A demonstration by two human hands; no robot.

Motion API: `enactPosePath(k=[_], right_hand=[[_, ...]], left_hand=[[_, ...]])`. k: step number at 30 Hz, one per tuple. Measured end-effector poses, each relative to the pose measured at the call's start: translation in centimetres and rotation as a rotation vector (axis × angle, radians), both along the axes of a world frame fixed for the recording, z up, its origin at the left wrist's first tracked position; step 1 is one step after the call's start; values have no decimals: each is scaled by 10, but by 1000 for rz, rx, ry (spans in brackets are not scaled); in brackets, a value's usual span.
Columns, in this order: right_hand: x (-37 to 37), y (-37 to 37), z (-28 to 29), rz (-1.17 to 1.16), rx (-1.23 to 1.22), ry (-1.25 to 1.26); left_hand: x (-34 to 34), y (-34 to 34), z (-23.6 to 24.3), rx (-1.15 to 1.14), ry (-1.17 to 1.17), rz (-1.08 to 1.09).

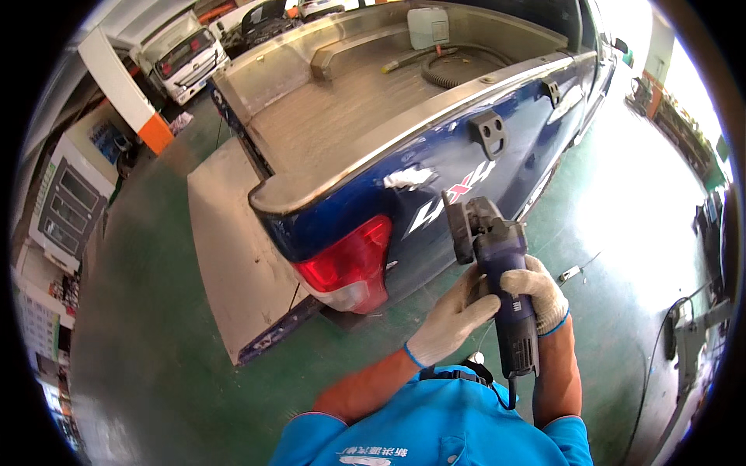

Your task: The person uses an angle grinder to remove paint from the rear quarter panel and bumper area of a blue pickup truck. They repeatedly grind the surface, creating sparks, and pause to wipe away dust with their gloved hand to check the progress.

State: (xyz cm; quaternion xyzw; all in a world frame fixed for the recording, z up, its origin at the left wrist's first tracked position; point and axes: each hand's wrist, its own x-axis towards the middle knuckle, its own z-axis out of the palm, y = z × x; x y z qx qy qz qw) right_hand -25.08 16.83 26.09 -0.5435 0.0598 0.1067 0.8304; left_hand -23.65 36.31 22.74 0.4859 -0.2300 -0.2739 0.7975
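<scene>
Both my hands, in pale knit gloves with blue cuffs, are on a dark angle grinder (pixel 509 311) held upright in front of my chest. Its guarded disc end points up toward the truck's side. My right hand (pixel 540 291) wraps round the body from the right, thumb across the front. From the left, my left hand (pixel 454 320) closes on the grinder just below its head, with some fingers hidden behind it. Beyond the tool stands a blue pickup truck (pixel 435 198) with a bare, whitish scraped patch (pixel 408 179) on its side panel above the red tail light (pixel 350 260).
The pickup's tailgate (pixel 233 248) hangs lowered at left. A ribbed hose (pixel 443 74) and a white jug (pixel 429 29) lie in its bed. Black brackets (pixel 489 133) stick out from the side. A small white object (pixel 571 273) lies on the green floor; a white truck (pixel 183 58) is parked far left.
</scene>
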Motion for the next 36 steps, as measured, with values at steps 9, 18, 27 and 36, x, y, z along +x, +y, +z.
enactPosePath(k=[9,18,27,36], right_hand=[[-1,6,3,57,-487,-171],[35,44,35,22,-1198,-304],[38,47,46,-5,-1284,-285],[36,42,38,-26,-1320,-274]], left_hand=[[-12,-6,-25,-2,110,19],[19,-1,10,-87,179,267],[31,-8,4,-132,216,306],[35,-13,2,-97,224,278]])
